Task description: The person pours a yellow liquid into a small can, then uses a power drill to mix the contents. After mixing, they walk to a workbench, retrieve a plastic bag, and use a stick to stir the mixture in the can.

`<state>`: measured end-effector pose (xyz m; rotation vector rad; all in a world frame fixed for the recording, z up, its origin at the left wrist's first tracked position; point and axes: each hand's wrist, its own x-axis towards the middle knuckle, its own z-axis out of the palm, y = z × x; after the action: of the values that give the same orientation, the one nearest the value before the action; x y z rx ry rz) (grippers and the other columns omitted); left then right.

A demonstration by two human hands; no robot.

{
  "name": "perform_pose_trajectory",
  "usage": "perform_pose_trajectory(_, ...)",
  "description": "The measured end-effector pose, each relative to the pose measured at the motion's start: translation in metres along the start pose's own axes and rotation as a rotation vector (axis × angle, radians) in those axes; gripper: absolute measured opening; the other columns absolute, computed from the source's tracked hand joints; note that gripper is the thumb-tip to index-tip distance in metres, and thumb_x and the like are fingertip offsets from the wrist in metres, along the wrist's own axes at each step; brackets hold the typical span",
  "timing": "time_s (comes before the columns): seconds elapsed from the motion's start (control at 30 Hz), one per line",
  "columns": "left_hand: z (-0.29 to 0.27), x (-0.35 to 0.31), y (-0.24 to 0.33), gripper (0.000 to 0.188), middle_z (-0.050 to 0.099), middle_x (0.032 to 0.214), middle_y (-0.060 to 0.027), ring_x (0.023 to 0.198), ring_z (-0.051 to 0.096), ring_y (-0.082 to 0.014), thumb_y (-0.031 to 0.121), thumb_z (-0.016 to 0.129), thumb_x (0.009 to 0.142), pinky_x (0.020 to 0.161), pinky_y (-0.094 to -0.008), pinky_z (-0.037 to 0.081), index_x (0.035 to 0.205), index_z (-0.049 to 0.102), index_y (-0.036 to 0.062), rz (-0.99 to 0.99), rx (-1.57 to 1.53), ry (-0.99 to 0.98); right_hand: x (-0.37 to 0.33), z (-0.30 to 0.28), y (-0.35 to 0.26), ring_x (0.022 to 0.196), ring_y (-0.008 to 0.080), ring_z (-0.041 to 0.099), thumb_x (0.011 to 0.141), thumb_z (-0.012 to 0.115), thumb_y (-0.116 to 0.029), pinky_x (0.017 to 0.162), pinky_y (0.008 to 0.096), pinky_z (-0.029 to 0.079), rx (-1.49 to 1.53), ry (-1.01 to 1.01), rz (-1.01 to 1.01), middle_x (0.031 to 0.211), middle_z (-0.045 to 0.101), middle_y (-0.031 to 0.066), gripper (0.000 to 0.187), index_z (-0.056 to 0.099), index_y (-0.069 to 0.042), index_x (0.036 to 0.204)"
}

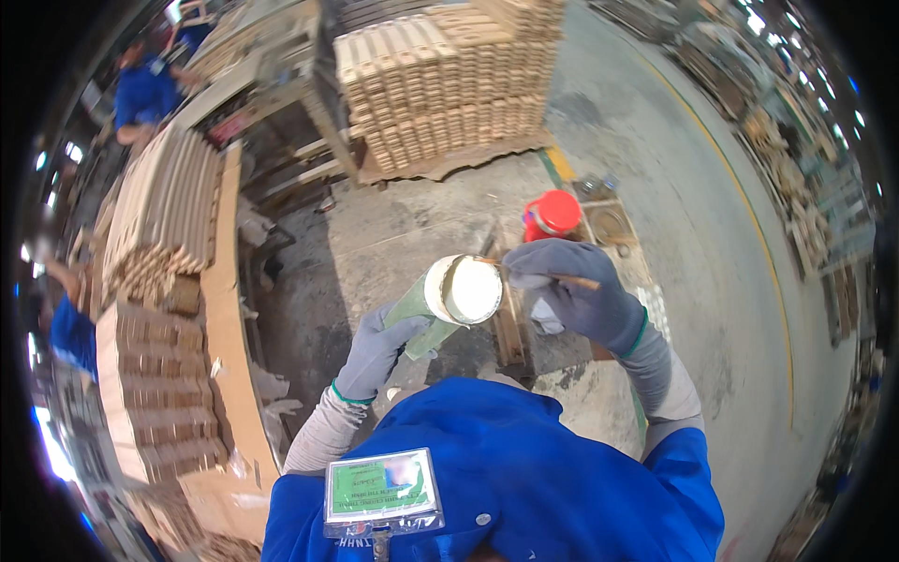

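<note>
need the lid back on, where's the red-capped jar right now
In the head view the red-capped jar stands on the concrete floor, just above the right hand, beyond the open can.

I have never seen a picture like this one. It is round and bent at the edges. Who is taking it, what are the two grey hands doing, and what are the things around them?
There is no machine here. A person wears a wide camera on the head, looking down, so the edges bend. The blue cloth at the bottom is that person's own shirt, with a badge clipped on it.

Both hands wear grey gloves. The left hand holds a green can, tilted, open, with something white inside. The right hand holds a thin wooden stick whose end reaches the can's rim.

Below is a concrete floor. A jar with a red lid stands just beyond the hands. Stacks of wooden pieces stand further away and on the left. Other people in blue work at the far left.
</note>
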<state>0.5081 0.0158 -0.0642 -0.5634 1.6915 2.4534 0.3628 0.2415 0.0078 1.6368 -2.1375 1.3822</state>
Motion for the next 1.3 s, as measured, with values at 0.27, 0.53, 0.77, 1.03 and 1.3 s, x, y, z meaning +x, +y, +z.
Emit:
perform_pose_trajectory(0.27, -0.061, -0.047, -0.001, 0.024, 0.064, 0.087, -0.0048, 0.071, 0.058, -0.0074, 0.005, 0.059, 0.084, 0.063, -0.02, 0.047, 0.106, 0.059, -0.0052, 0.261, -0.182, 0.491, 0.044, 0.11, -0.033, 0.073, 0.0215, 0.066, 0.079, 0.065, 0.001, 0.061, 0.0281, 0.052, 0.12, 0.042, 0.085, 0.084, 0.065, 0.0123, 0.013, 0.056, 0.0, 0.088)
perform_pose_trajectory(0.53, -0.144, -0.098, 0.002, 0.03, 0.063, 0.094, -0.0132, 0.077, 0.063, -0.0155, 0.006, 0.057, 0.084, 0.063, -0.0297, 0.057, 0.11, 0.054, -0.0087, 0.262, -0.227, 0.377, 0.132, 0.205, -0.054, 0.073, 0.0227, 0.063, 0.078, 0.062, 0.003, 0.064, 0.0297, 0.05, 0.259, -0.055, 0.028, 0.083, 0.062, 0.0089, 0.007, 0.057, -0.001, 0.081)
perform_pose_trajectory(0.77, -0.211, -0.153, 0.0, 0.032, 0.063, 0.092, -0.0139, 0.077, 0.064, -0.0185, 0.008, 0.06, 0.082, 0.063, -0.0323, 0.057, 0.109, 0.054, -0.0088, 0.221, -0.363, 0.363, 0.152, 0.262, -0.125, 0.08, 0.0262, 0.062, 0.079, 0.059, -0.004, 0.066, 0.0349, 0.049, 0.197, -0.54, -0.302, 0.094, 0.062, 0.006, 0.015, 0.056, -0.009, 0.093)
perform_pose_trajectory(1.03, -0.266, -0.224, -0.007, 0.033, 0.065, 0.093, -0.012, 0.076, 0.064, -0.0179, 0.008, 0.058, 0.082, 0.066, -0.0285, 0.054, 0.111, 0.055, -0.0065, 0.273, -0.365, 0.445, 0.188, 0.282, -0.164, 0.086, 0.0231, 0.066, 0.071, 0.062, 0.014, 0.069, 0.0294, 0.054, 0.719, -0.816, -0.007, 0.088, 0.066, 0.0142, 0.017, 0.061, 0.002, 0.084)
perform_pose_trajectory(1.3, -0.278, -0.255, -0.037, 0.029, 0.064, 0.099, -0.01, 0.088, 0.062, -0.0157, 0.005, 0.062, 0.081, 0.078, -0.0255, 0.049, 0.108, 0.057, -0.006, 0.278, -0.493, 0.473, 0.204, 0.367, -0.186, 0.082, 0.0251, 0.066, 0.076, 0.059, 0.005, 0.07, 0.0302, 0.052, 0.52, -0.691, -0.405, 0.09, 0.066, 0.0139, 0.013, 0.06, 0.001, 0.089)
